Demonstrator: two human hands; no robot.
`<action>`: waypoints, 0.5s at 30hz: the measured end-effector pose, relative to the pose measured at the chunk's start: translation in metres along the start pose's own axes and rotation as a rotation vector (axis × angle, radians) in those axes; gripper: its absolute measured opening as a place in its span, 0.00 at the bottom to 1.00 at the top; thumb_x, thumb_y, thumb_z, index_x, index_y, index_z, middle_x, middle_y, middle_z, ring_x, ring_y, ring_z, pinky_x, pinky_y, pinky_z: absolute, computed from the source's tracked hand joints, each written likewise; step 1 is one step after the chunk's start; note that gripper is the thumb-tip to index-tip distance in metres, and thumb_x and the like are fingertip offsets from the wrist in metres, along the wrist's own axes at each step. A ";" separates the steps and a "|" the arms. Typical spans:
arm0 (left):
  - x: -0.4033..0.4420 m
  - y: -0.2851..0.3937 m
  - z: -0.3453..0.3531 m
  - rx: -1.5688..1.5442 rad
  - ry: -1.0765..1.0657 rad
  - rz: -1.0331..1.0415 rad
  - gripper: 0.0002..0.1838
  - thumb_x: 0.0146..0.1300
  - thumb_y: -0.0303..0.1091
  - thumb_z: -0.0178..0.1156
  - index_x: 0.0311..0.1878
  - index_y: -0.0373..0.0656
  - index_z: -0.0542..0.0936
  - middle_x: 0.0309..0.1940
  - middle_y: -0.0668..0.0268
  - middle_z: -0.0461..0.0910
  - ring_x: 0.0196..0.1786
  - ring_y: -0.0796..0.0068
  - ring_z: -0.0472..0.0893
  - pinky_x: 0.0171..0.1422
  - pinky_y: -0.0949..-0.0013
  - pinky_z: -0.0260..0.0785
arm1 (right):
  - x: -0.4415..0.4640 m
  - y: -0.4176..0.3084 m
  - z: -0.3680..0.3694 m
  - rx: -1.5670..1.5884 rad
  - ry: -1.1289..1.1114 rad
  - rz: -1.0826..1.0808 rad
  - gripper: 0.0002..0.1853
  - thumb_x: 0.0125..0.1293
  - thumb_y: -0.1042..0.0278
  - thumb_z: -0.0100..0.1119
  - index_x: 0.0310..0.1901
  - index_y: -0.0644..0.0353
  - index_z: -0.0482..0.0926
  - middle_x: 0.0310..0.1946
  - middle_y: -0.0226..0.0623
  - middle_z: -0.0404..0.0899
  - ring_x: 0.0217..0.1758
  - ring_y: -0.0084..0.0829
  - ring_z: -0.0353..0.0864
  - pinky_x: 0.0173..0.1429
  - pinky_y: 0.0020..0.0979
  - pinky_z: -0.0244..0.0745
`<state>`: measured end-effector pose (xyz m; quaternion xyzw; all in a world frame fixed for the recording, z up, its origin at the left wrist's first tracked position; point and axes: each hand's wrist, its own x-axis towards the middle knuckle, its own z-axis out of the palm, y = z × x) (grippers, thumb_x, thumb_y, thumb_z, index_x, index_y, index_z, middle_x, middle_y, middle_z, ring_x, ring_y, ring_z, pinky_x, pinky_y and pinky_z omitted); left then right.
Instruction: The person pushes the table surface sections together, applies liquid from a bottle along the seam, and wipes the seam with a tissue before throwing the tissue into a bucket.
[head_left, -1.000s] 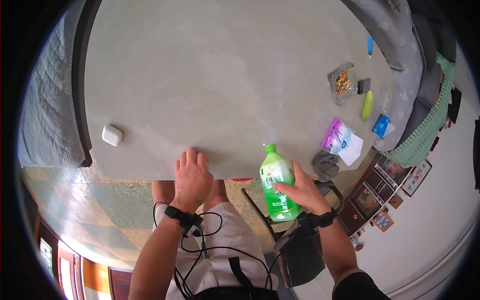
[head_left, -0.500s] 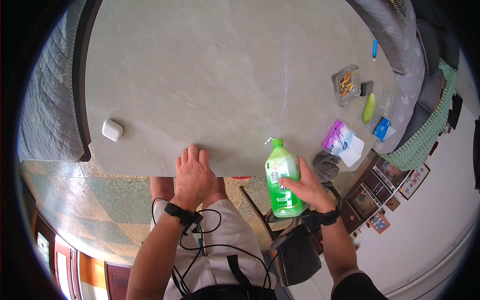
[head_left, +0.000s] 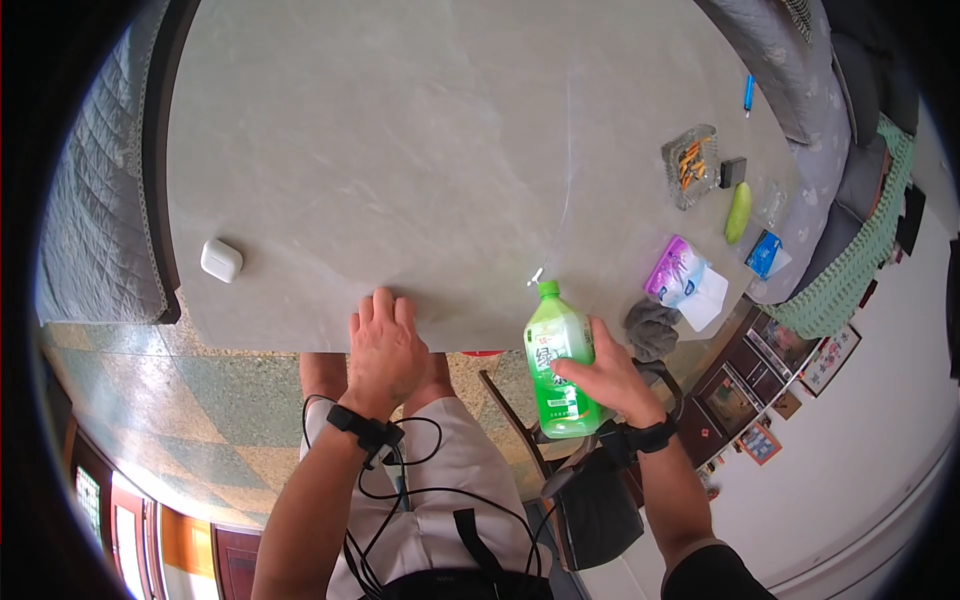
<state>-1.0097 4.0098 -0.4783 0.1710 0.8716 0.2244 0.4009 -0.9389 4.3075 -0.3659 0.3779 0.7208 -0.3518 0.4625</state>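
Note:
A green-capped plastic bottle of green tea (head_left: 556,385) is in my right hand (head_left: 606,375), with the thumb across its label and the fingers behind its right side. The bottle tilts slightly, cap end over the table's front edge. My left hand (head_left: 383,345) rests at that edge with its back up, fingers forward on the grey tabletop (head_left: 380,150) and holding nothing. Just beyond the cap lies a small white piece (head_left: 536,276), with a thin pale line running away from it.
A white earbud case (head_left: 221,260) lies at left. At right are a purple tissue pack (head_left: 676,270), a grey cloth (head_left: 652,330), a glass ashtray with butts (head_left: 690,166), a green cucumber-like vegetable (head_left: 738,213), a blue packet (head_left: 763,254) and a blue pen-like item (head_left: 748,93).
My right hand and the bottle have shifted slightly left and toward me. The left hand stays nearly where it was.

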 end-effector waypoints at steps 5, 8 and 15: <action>-0.001 0.000 -0.003 0.002 -0.021 0.000 0.20 0.55 0.24 0.62 0.53 0.39 0.76 0.51 0.55 0.73 0.57 0.49 0.74 0.61 0.49 0.68 | 0.000 0.010 0.007 0.063 0.079 -0.070 0.44 0.63 0.52 0.74 0.72 0.67 0.62 0.56 0.60 0.85 0.59 0.57 0.88 0.63 0.47 0.81; 0.000 0.000 -0.007 -0.010 -0.036 0.013 0.20 0.55 0.25 0.61 0.53 0.39 0.76 0.52 0.54 0.73 0.58 0.48 0.74 0.61 0.49 0.68 | -0.004 0.016 0.014 0.157 0.172 -0.131 0.44 0.64 0.56 0.75 0.73 0.66 0.60 0.56 0.59 0.85 0.59 0.55 0.88 0.63 0.47 0.82; 0.015 -0.012 -0.013 -0.095 -0.156 0.041 0.29 0.52 0.27 0.63 0.62 0.42 0.76 0.63 0.53 0.71 0.70 0.42 0.70 0.74 0.48 0.65 | -0.010 0.037 0.026 0.429 0.429 -0.367 0.44 0.64 0.62 0.74 0.75 0.62 0.57 0.66 0.58 0.79 0.66 0.51 0.85 0.69 0.46 0.79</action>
